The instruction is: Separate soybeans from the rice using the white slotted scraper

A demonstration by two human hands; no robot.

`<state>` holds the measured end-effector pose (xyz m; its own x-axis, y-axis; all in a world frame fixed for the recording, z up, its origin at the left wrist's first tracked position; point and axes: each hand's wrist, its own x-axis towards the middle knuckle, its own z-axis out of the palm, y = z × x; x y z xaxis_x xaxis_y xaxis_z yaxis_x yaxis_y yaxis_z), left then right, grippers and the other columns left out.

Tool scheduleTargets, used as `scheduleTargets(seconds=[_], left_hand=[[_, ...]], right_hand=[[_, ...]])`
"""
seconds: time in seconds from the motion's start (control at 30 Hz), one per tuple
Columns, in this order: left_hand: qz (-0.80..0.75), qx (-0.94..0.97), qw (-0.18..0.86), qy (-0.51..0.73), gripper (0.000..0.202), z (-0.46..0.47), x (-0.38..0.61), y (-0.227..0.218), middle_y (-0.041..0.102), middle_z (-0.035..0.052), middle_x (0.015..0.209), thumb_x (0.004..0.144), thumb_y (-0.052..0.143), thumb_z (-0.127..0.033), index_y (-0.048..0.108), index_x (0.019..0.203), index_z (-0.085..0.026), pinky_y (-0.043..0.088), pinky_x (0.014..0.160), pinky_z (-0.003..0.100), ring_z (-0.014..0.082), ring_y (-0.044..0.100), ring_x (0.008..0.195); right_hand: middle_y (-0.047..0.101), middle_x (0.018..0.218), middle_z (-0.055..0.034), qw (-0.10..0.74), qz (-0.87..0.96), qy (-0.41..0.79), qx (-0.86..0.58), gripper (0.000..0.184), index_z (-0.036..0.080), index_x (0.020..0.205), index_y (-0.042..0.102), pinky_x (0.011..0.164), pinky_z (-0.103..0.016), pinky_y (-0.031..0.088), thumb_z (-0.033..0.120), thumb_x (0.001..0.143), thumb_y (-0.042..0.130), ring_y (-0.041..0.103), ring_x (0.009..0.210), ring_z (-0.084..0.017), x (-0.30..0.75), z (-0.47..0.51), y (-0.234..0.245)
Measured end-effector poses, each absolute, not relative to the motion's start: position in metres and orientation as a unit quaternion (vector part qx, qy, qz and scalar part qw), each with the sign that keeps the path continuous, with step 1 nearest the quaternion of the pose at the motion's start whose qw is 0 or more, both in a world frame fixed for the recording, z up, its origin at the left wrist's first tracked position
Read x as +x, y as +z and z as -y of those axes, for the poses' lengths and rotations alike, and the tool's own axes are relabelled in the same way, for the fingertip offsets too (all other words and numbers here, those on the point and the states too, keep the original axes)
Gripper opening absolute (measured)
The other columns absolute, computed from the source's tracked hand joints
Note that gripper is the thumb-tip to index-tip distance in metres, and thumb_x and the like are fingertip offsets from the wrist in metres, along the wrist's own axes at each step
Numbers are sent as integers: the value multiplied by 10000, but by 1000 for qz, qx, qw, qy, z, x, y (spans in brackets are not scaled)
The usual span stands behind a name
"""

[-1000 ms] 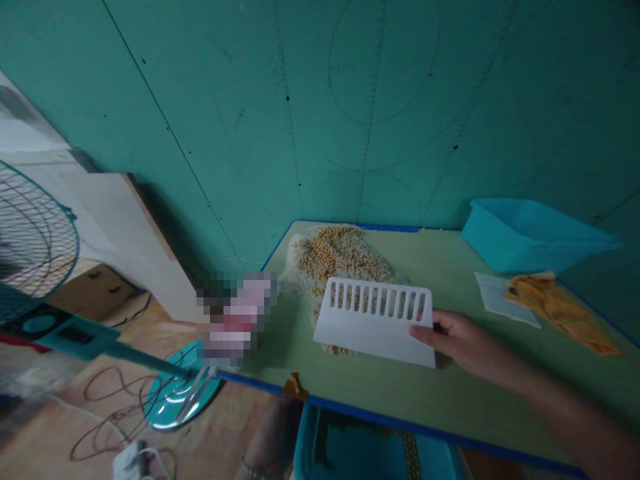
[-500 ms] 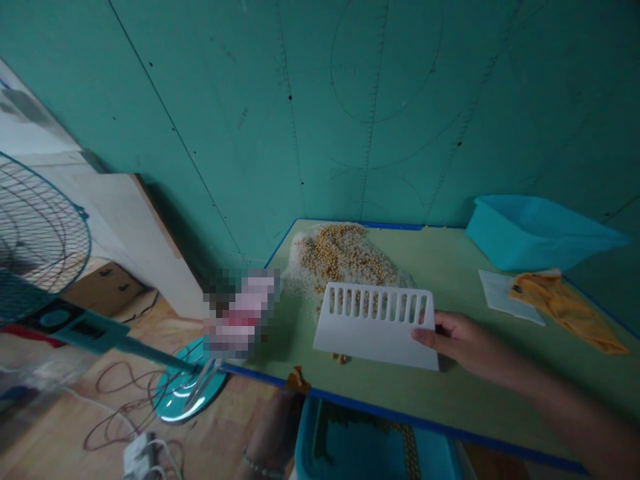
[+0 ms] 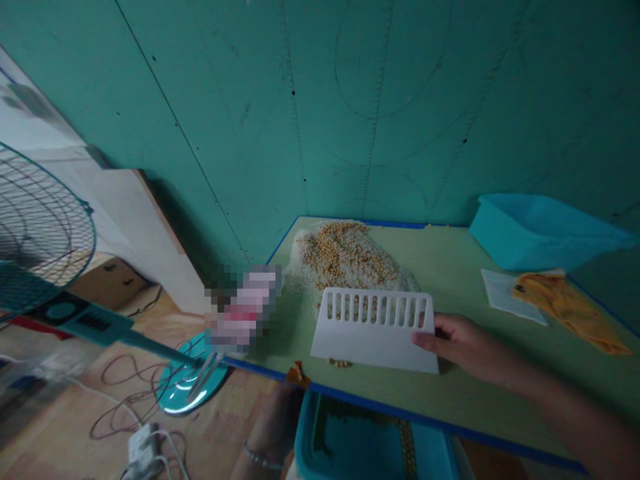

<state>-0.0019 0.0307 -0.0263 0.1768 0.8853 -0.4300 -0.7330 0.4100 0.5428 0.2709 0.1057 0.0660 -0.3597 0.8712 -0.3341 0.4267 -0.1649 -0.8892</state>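
My right hand (image 3: 463,347) is closed on the right end of a white slotted plastic scraper (image 3: 373,330), which stands tilted on the green table (image 3: 450,393). Behind the scraper lies a pile of yellow beans mixed with white grains (image 3: 345,257); a few beans (image 3: 339,363) show under its front edge. Below the table's blue front edge, my left hand (image 3: 273,433), a bracelet on its wrist, rests at the left rim of a teal tub (image 3: 370,443). Its fingers are hidden behind the tub and table edge.
A teal bin (image 3: 540,230) sits at the table's back right, with a white sheet (image 3: 505,293) and an orange cloth (image 3: 565,310) in front of it. A standing fan (image 3: 45,247) with its base (image 3: 187,387) and cables (image 3: 130,413) occupies the floor at left. A teal wall (image 3: 320,100) backs the table.
The scraper has been drawn slightly toward the front edge with my right hand, leaving a few beans showing beneath it. My left hand stays at the tub.
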Motion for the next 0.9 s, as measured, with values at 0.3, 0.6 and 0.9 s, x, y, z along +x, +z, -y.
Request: scheduleTargets(seconds=[0.3, 0.6, 0.9], left_hand=[[-337, 87, 788, 508, 267, -25, 3, -26, 686, 77, 1057, 734, 634, -262, 650, 990, -186, 403, 945, 453, 303, 568, 1075], [-326, 30, 781, 532, 60, -27, 7, -18, 748, 0, 807, 668, 706, -238, 682, 723, -236, 371, 984, 467, 283, 611, 1030], [-403, 81, 729, 548, 289, -32, -4, -41, 608, 83, 1110, 821, 543, -323, 576, 1066, -174, 498, 795, 436, 221, 593, 947]], right_hand=[[726, 848, -78, 174, 600, 590, -511, 535, 155, 895, 692, 590, -324, 535, 599, 599, 650, 664, 726, -217, 273, -103, 64], [730, 896, -66, 120, 656, 588, -458, 364, 161, 907, 705, 758, -376, 525, 438, 676, 655, 660, 871, -255, 276, -103, 72], [713, 987, -50, 78, 700, 576, -415, 348, 179, 1022, 675, 782, -341, 495, 370, 737, 612, 642, 917, -236, 283, -101, 77]])
